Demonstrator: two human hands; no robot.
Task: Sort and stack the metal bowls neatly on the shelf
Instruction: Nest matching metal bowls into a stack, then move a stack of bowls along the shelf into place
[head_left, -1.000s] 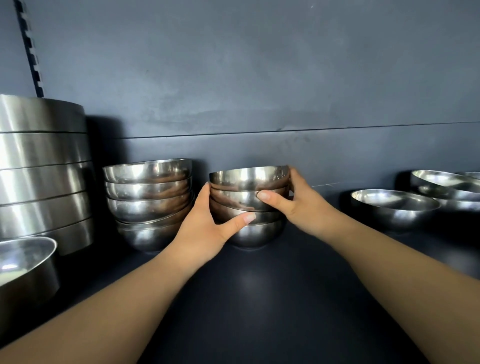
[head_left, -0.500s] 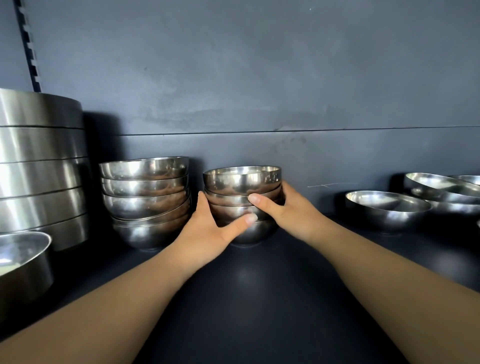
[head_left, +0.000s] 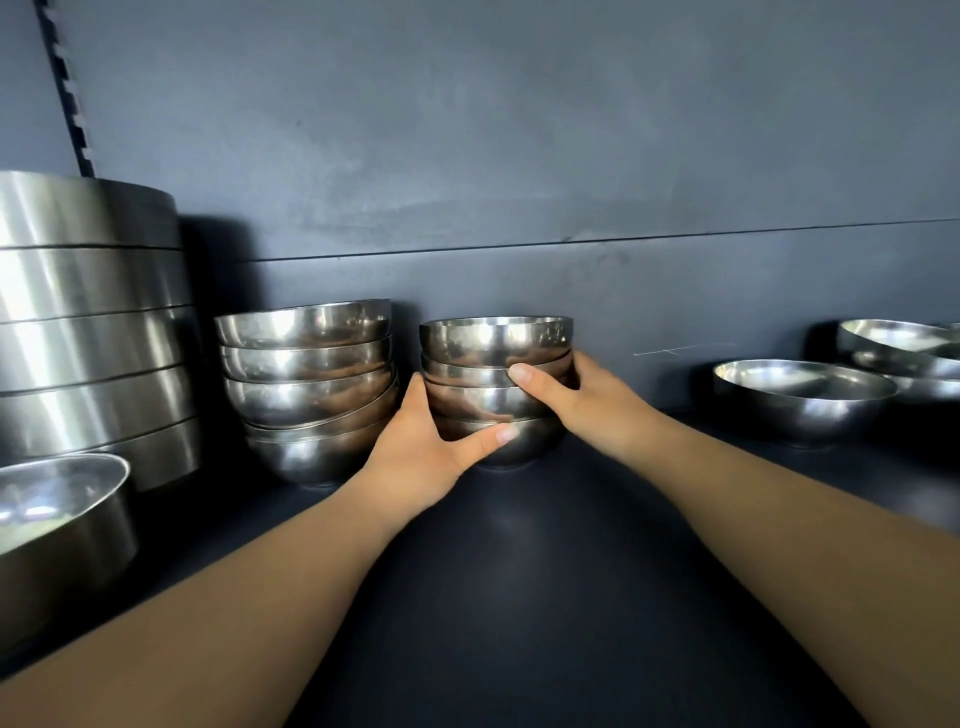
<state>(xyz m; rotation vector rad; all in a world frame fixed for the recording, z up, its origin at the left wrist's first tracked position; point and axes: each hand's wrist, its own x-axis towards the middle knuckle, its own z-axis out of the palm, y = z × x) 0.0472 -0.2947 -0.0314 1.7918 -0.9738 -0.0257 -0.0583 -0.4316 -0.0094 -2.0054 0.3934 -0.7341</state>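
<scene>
Dim shelf, glare on steel, wide-angle edge distortion.

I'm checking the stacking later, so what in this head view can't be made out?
- Held stack: far side, hidden behind the bowls; both hands cover part.
- Right bowls: cut by the edge.
- Left pan: cut by the edge.

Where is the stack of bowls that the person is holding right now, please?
In the head view, the held stack stands mid-shelf against the back wall, gripped between the left hand and right hand, just right of the taller bowl stack.
</scene>
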